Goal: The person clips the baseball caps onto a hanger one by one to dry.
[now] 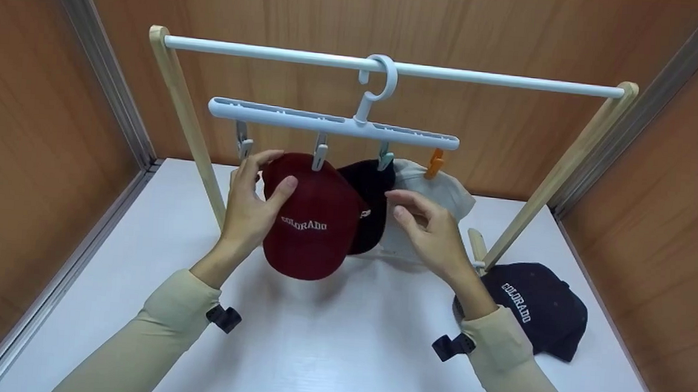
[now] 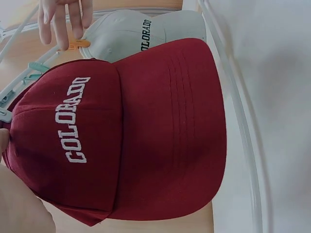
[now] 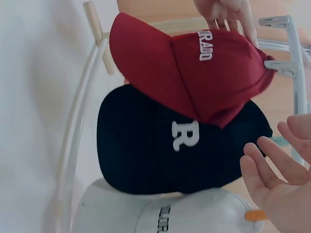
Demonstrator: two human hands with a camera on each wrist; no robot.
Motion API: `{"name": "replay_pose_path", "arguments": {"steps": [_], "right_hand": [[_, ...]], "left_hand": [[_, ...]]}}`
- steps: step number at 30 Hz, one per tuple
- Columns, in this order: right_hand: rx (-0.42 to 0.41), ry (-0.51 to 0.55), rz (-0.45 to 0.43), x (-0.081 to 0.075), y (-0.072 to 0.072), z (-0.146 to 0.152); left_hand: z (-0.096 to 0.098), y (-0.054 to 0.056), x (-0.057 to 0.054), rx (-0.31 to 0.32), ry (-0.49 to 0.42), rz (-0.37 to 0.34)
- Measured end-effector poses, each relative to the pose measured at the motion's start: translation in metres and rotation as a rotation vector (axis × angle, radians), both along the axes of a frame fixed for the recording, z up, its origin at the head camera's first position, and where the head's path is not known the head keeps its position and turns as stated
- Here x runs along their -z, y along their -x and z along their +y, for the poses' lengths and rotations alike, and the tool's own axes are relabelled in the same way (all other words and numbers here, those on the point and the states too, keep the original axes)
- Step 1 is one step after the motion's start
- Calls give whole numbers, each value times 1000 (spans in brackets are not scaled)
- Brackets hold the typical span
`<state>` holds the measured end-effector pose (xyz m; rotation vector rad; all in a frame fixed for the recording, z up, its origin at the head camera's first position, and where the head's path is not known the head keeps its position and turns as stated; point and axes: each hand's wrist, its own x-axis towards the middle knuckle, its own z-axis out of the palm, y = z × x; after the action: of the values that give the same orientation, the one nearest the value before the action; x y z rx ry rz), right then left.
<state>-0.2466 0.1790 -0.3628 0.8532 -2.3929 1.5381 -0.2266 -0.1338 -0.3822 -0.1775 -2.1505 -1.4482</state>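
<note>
A dark red baseball cap (image 1: 307, 230) with white COLORADO lettering hangs brim down from a grey clip (image 1: 320, 156) on a pale blue clip hanger (image 1: 293, 117). My left hand (image 1: 252, 196) holds the cap's left side, thumb on the front and fingers at its edge. Behind it hangs a black cap (image 3: 146, 145) with a white R, under a teal clip (image 1: 385, 157). A light grey cap (image 3: 112, 208) hangs from an orange clip (image 1: 434, 163). My right hand (image 1: 431, 231) is in front of the grey cap, fingers loosely bent, holding nothing.
The hanger hooks over a white rod (image 1: 501, 79) between wooden posts (image 1: 190, 119). Another grey clip (image 1: 243, 144) hangs at the hanger's left end, by my left fingers. A navy COLORADO cap (image 1: 539, 304) lies on the white table (image 1: 315, 357) at the right, partly behind my right forearm.
</note>
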Motion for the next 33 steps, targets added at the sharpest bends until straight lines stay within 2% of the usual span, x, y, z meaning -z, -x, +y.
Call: {"name": "replay_pose_path", "arguments": {"steps": [6,15,21,26,33], "right_hand": [[20,23,-11,4,-2,24],[81,35,-4,10,-2,71],[158,12,25,14,0,104],[237,-14,55,16,1,129],[326,-59,73,26,6,169]], "left_hand": [[-1,-6,3,-9,-1,33],[6,-25,10,-59,-9,92],[17,-36,15,-43,-7,126],[38,-43,25,1,-11,196],[70,-48,41,155,50,224]]}}
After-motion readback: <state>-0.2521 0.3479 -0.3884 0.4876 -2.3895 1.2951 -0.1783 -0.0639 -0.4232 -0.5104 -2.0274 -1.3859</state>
